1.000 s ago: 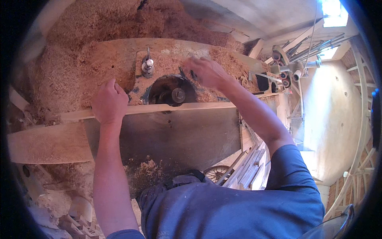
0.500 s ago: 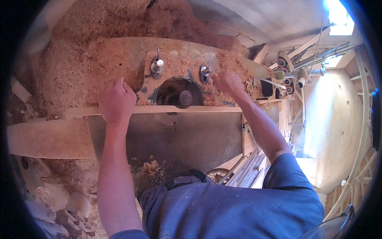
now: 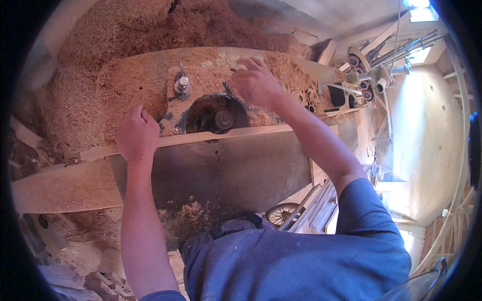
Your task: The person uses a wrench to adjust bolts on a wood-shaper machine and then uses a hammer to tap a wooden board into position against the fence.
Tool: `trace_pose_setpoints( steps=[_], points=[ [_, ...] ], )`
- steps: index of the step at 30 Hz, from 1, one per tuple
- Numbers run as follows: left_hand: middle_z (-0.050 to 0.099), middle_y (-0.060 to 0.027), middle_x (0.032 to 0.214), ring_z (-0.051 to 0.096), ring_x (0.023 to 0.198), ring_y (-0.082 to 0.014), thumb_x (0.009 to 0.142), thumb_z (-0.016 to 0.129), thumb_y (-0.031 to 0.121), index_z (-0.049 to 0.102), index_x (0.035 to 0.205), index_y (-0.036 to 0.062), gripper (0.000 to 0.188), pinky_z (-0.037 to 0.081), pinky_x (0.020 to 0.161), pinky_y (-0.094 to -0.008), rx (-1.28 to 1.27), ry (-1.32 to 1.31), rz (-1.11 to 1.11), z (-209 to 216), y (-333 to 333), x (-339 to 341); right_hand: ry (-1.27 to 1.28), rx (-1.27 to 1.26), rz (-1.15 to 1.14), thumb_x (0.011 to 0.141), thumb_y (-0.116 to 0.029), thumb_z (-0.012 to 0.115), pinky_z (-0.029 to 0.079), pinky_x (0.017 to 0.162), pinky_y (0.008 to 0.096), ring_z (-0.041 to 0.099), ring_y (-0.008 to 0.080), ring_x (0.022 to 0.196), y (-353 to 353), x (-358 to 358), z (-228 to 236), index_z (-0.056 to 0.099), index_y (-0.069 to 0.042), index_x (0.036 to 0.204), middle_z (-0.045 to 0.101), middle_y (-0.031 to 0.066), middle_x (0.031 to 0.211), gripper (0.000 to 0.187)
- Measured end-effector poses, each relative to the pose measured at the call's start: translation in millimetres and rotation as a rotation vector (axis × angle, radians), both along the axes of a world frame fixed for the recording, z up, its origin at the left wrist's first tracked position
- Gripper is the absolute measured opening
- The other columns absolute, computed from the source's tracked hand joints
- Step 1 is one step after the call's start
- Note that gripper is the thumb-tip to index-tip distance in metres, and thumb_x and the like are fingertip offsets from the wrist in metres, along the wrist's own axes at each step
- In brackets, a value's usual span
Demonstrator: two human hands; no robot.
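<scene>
A pale wooden strip (image 3: 261, 130) runs from left to right across the machine table, its far end angling a little away from the body, while my left hand (image 3: 136, 133) sits over it near its left end. From my remote post I read the left hand as the nearer of the two: the strip shows on both sides of the fist, the long axis leading off to the right. The left fingers are curled in, the thumb lying forward, but whether they grip the wood or merely press on it I cannot tell from this head view.

My right hand (image 3: 256, 83) is on the far side of the strip, over a bed thick with sawdust (image 3: 125, 80), and only the right forearm (image 3: 321, 135) crosses above the wood. Its fingers are bent and partly closed, and what lies beneath them is hidden from me, so I cannot tell whether they hold anything.

Between the hands, directly behind the strip, a round opening (image 3: 201, 108) frames a spindle nut (image 3: 224, 119); the right hand is just beyond its right-hand rim. A shiny upright bolt (image 3: 182, 85) stands to the opening's left, apart from both hands. On the near side, a dark metal plate (image 3: 241, 165) lies alongside the strip, between it and the body.
</scene>
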State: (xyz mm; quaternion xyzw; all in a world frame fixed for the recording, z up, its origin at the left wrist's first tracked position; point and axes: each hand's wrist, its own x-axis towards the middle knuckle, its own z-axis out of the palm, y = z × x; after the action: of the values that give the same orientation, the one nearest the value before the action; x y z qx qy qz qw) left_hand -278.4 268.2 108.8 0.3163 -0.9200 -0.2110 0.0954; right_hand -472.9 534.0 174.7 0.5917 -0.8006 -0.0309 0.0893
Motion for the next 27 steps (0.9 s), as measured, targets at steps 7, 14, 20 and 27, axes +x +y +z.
trace_pose_setpoints(
  steps=[7,14,20,27],
  points=[
    [0.073,-0.0191,0.108,0.071,0.099,-0.0388,0.096,0.054,0.025,0.073,0.119,0.0105,0.033,0.056,0.086,-0.0482,0.031,-0.023,0.002,5.0,4.1,-1.1,-0.286,-0.261,-0.218,0.085,-0.013,0.07,0.047,0.102,0.0466,0.063,0.0331,0.114,0.2,-14.4,0.3,0.078,-0.013,0.099,0.075,0.0098,0.101,0.016],
    [0.074,-0.0208,0.099,0.071,0.092,-0.0403,0.096,0.055,0.029,0.074,0.118,0.0134,0.033,0.055,0.079,-0.0508,-0.034,-0.001,0.0,-3.3,3.5,-0.2,-0.188,-0.919,-0.76,0.09,-0.002,0.066,0.049,0.101,0.0363,0.066,0.0237,0.115,124.6,55.9,-11.7,0.074,-0.004,0.115,0.072,0.0135,0.12,0.026],
    [0.072,-0.0226,0.091,0.07,0.088,-0.0366,0.093,0.06,0.039,0.075,0.102,0.0046,0.039,0.052,0.078,-0.0463,0.232,0.09,-0.093,2.7,-4.3,-17.1,-0.157,-0.783,-1.725,0.093,-0.018,0.065,0.034,0.117,0.045,0.047,0.0355,0.137,255.6,226.7,-146.6,0.056,-0.004,0.141,0.056,0.0191,0.143,0.051],
    [0.073,-0.0164,0.089,0.069,0.088,-0.0282,0.084,0.073,0.033,0.075,0.1,0.0,0.037,0.051,0.08,-0.0408,0.409,-0.172,-0.349,55.7,25.6,-104.1,0.016,-0.362,-1.639,0.095,-0.017,0.06,0.026,0.119,0.0525,0.033,0.0376,0.146,220.7,274.4,-181.8,0.047,-0.008,0.146,0.038,0.0168,0.155,0.054]
  ],
)
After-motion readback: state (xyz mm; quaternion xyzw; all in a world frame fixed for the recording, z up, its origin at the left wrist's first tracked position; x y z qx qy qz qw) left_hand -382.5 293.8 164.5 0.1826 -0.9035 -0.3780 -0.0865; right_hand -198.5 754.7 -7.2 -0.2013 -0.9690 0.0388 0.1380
